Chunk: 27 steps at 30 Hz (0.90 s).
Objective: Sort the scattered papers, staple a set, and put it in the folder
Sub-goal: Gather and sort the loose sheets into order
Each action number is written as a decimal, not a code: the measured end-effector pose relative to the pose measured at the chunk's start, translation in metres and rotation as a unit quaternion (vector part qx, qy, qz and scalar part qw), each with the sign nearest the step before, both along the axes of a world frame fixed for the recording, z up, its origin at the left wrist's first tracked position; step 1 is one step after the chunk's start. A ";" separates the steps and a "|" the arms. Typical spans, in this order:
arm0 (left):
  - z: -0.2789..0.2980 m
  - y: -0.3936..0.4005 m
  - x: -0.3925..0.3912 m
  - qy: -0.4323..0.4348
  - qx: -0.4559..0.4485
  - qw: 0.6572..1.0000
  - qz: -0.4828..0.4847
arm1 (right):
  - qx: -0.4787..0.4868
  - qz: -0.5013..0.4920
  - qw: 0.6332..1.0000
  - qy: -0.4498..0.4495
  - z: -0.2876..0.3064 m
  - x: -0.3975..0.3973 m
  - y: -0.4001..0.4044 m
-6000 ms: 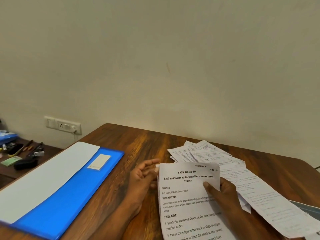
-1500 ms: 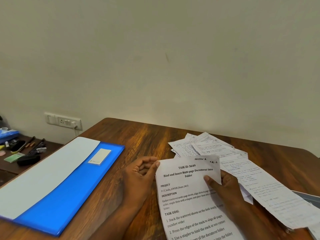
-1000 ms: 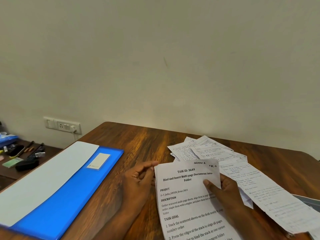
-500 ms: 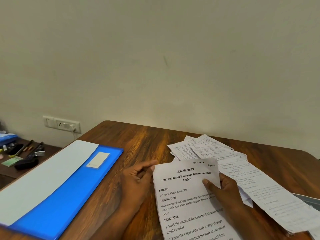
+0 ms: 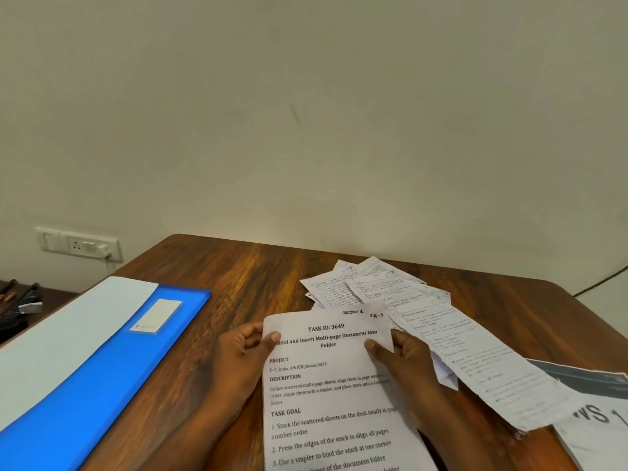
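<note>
The printed sheet (image 5: 334, 389), headed "TASK ID: 3649", is held over the near middle of the bench (image 5: 244, 277), both hands on it. The left hand (image 5: 239, 358) grips its left edge, thumb on the face and fingers (image 5: 253, 339) curled behind. The right hand (image 5: 406, 360) grips its right edge, thumb on the face near the title, fingers behind the page. Whether more sheets lie behind it cannot be told. Handwritten papers (image 5: 380, 288) lie scattered and overlapping on the bench just beyond and right of the sheet, 1 long page (image 5: 482, 365) running toward the right edge. A printed booklet (image 5: 598, 426) sits further right, partly cut off. Well left of the sheet, the blue folder (image 5: 102, 375) lies open and flat, a white sheet (image 5: 57, 338) along its left side and a small pale label (image 5: 156, 316) on it. A wall socket (image 5: 80, 244) is beyond the folder.
</note>
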<state>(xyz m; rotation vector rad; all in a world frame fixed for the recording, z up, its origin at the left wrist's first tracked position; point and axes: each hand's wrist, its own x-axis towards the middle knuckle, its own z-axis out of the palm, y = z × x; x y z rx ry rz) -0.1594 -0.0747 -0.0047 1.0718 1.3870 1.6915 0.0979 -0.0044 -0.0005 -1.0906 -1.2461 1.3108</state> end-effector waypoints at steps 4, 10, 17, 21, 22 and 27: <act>-0.002 0.001 -0.004 0.022 -0.017 0.999 -0.019 | 0.029 -0.075 0.996 0.031 0.016 0.005 -0.002; -0.003 0.003 -0.002 0.010 -0.016 0.999 -0.028 | 0.043 -0.107 0.993 0.037 0.017 0.010 -0.002; -0.004 0.003 -0.001 0.010 -0.010 0.999 -0.042 | 0.054 -0.115 0.991 0.033 0.016 0.013 -0.002; -0.006 0.004 -0.002 0.018 -0.018 0.999 -0.046 | 0.045 -0.115 0.992 0.038 0.016 0.016 0.001; -0.006 0.004 -0.002 0.019 -0.020 0.999 -0.046 | 0.044 -0.113 0.992 0.035 0.015 0.017 0.001; -0.005 0.003 -0.002 0.022 -0.023 0.998 -0.046 | 0.043 -0.105 0.993 0.043 0.015 0.018 0.000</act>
